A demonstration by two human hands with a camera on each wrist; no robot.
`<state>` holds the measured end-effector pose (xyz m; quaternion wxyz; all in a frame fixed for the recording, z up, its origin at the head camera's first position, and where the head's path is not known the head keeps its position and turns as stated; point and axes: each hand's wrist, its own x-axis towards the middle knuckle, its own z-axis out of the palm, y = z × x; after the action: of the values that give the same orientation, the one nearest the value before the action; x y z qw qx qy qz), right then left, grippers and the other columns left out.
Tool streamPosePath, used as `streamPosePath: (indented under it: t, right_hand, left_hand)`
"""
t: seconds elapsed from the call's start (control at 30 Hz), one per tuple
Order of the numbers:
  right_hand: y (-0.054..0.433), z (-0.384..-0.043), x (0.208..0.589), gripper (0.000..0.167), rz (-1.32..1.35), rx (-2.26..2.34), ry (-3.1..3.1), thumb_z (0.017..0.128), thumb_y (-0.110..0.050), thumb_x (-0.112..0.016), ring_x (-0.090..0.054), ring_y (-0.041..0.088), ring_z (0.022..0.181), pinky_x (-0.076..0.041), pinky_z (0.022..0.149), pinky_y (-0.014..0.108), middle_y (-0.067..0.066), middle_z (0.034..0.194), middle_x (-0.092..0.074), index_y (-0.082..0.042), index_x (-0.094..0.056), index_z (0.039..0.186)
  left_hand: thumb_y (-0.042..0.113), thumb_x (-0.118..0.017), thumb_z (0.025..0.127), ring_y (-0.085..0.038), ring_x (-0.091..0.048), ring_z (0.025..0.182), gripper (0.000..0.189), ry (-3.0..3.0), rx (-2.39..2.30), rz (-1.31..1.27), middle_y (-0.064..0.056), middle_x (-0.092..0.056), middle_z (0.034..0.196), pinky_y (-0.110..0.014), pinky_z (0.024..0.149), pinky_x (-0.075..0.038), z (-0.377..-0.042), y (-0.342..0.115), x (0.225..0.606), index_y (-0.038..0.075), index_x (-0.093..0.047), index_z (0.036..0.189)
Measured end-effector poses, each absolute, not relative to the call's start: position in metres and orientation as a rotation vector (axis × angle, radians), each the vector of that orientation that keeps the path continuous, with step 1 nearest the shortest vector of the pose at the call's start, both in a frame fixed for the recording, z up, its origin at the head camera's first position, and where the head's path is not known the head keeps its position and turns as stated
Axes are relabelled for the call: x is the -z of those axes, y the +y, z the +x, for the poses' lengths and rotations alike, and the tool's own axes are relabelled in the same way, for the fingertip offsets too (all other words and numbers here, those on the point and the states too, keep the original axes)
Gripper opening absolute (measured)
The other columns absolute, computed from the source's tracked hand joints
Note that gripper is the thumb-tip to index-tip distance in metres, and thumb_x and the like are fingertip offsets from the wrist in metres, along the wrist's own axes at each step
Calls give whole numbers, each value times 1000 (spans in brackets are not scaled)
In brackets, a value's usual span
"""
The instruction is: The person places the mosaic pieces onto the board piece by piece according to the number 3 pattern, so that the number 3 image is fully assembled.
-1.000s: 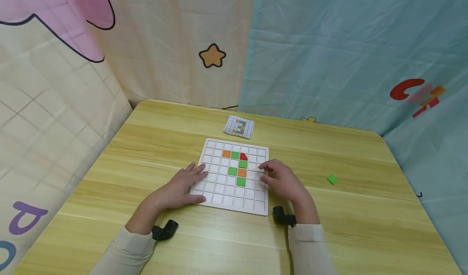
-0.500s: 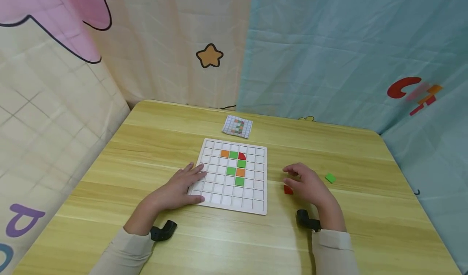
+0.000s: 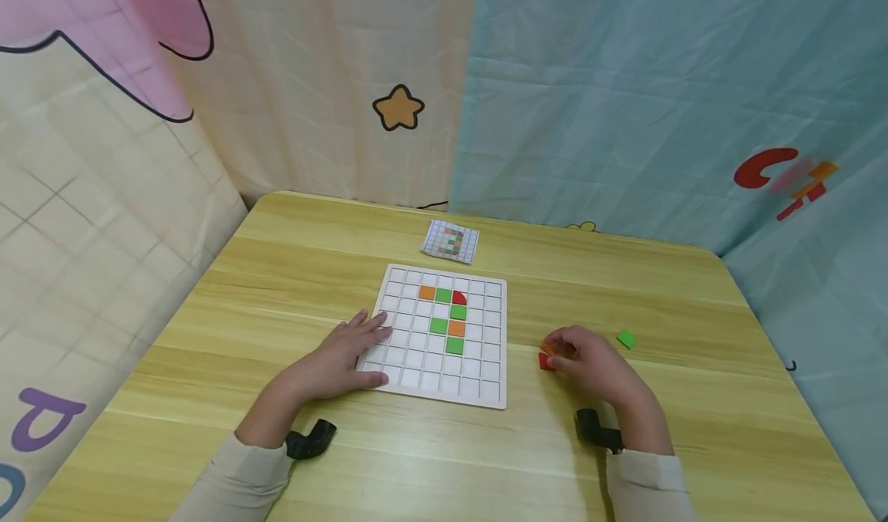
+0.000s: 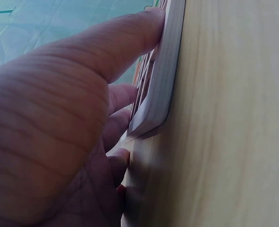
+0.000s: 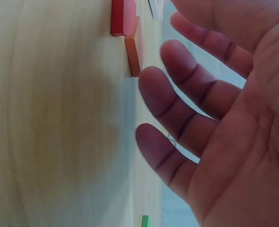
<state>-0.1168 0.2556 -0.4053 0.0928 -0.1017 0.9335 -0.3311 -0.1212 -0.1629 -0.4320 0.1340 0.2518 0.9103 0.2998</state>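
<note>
A square white grid board (image 3: 416, 362) lies on the table with orange, green and red tiles in some cells. My left hand (image 3: 340, 356) rests on its left edge, fingers spread; in the left wrist view the thumb (image 4: 139, 30) lies along the board's rim. Right of the board, my right hand (image 3: 590, 362) hovers by a red tile (image 3: 544, 362) and an orange tile (image 3: 547, 348), which it partly covers. From the right wrist, the fingers (image 5: 160, 94) look loosely bent, holding nothing, close to the orange tile (image 5: 134, 52). The red tile (image 5: 123, 18) adjoins it.
A loose green tile (image 3: 627, 339) lies to the right of my right hand. Behind the board is a small printed card (image 3: 451, 241) with a coloured grid pattern. Curtains (image 3: 597, 106) hang behind the wooden table (image 3: 277, 260).
My right hand has moved right, off the board's right edge, and come down by the red and orange tiles. The left hand stays in place on the board.
</note>
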Motion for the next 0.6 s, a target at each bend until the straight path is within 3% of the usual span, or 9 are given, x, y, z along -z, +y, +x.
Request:
streamPosePath:
  t: [0.6]
  right_hand:
    - [254, -111, 411, 18, -365, 950, 2755, 90, -5, -71, -55, 19, 89, -49, 81, 40, 4, 101, -63, -5, -69, 108]
  left_hand:
    - [38, -74, 88, -38, -7, 150, 77, 2635, -859, 737, -10, -24, 162, -60, 117, -8, -121, -162, 430, 6, -42, 151]
